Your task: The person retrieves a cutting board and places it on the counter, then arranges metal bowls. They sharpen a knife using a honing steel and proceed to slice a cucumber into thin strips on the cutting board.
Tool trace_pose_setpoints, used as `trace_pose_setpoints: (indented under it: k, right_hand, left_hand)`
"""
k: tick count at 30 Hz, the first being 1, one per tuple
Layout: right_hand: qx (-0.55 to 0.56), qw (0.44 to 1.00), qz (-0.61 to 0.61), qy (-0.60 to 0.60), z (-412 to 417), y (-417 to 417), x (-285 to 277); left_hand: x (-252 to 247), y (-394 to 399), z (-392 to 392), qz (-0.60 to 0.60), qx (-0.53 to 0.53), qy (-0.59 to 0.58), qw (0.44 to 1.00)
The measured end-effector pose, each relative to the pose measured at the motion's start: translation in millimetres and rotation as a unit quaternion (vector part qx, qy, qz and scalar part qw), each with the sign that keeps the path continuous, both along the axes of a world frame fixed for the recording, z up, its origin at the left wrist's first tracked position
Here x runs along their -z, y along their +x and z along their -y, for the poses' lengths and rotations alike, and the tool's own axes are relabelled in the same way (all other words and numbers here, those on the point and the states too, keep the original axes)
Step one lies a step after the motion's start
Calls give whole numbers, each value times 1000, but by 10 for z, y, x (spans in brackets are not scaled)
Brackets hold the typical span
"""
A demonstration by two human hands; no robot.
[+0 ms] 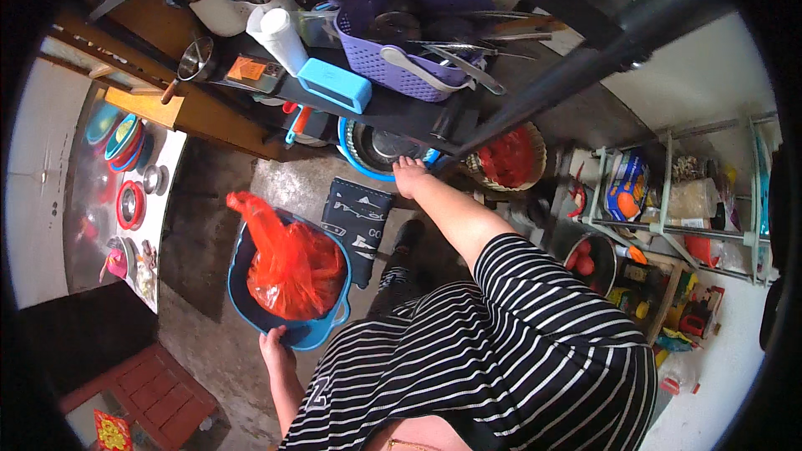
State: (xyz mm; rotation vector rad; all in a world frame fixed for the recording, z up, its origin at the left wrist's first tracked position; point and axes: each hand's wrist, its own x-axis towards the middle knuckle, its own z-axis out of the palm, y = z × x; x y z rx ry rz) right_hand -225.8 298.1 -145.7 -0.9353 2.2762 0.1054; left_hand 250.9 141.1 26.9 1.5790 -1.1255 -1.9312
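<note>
My left hand [277, 351] grips the near rim of a blue plastic basin [307, 334]. Inside that basin lies a knotted red plastic bag [294, 275], its contents hidden. Stretched forward, my right hand [410, 174] has its fingers over the edge of a blue-rimmed basin [346, 151] under the black shelf. This basin holds a metal pan or bowl [388, 143]; whether my fingers touch the rim or the metal is hard to tell. To the right of that hand stands a round basket with red plastic [509, 156] in it.
Above the basin, a black shelf [401, 118] carries a purple basket [382, 72] of utensils and a light blue holder [335, 86]. A dark mat [357, 225] lies on the floor. A rack with packets [626, 185] stands right, a table with bowls [164, 200] left, and a reddish-brown stool [160, 394] lower left.
</note>
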Motion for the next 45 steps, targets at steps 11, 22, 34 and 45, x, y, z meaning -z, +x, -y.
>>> trace_pose_setpoints:
  k: [11,22,34,45]
  right_hand:
    - [-53,978,-108,-169,-100,-127,83]
    - [78,857,5,-510,-291,-108,-382]
    - [160,818,61,-549,-1547,943,-1804]
    - [319,800,-42,-507,-2652,1715,-2221]
  left_hand:
    - [33,-25,-268,18,-64,47,997]
    - [211,-452,-181,5,-46,72,996]
    - [330,-935,103,-5,34,33,999]
    - [1181,-2798,110,6,207,39,977]
